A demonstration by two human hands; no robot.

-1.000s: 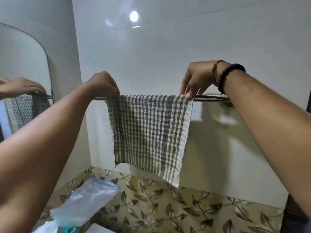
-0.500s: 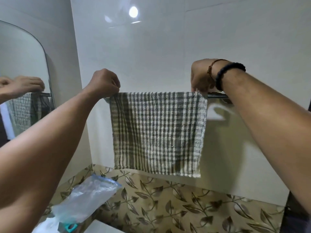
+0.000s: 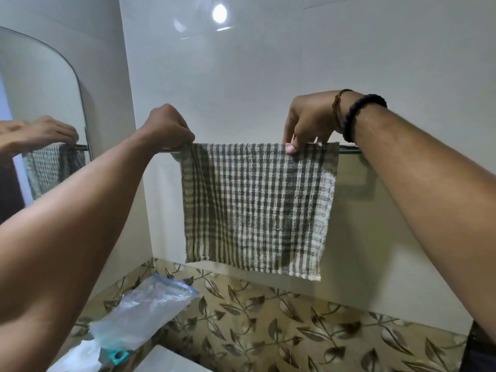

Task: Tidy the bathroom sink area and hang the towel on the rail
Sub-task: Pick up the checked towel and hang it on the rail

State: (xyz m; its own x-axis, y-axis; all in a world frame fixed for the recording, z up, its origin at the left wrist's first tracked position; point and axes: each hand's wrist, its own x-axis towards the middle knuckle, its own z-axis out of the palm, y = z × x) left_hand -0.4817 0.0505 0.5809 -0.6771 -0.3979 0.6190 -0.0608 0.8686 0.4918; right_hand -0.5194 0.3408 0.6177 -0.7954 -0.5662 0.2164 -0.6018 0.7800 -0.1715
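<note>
A grey and cream checked towel [image 3: 255,208] hangs flat over the chrome rail [image 3: 349,150] on the white wall. My left hand [image 3: 169,127] is closed on the towel's top left corner at the rail. Near the top right, my right hand [image 3: 308,122] pinches the upper edge between thumb and fingers. A short strip of towel extends past that hand to the right. The rail shows only at its two ends, outside the cloth.
A curved mirror [image 3: 40,103] on the left wall reflects a hand and the towel. Below lies a clear plastic bag [image 3: 142,315] with a teal clip [image 3: 118,355], beside a band of leaf-patterned tiles [image 3: 281,326].
The towel has been spread wider to the right along the rail and now hangs square instead of slanted. My right hand shifted its pinch back inward from the right corner.
</note>
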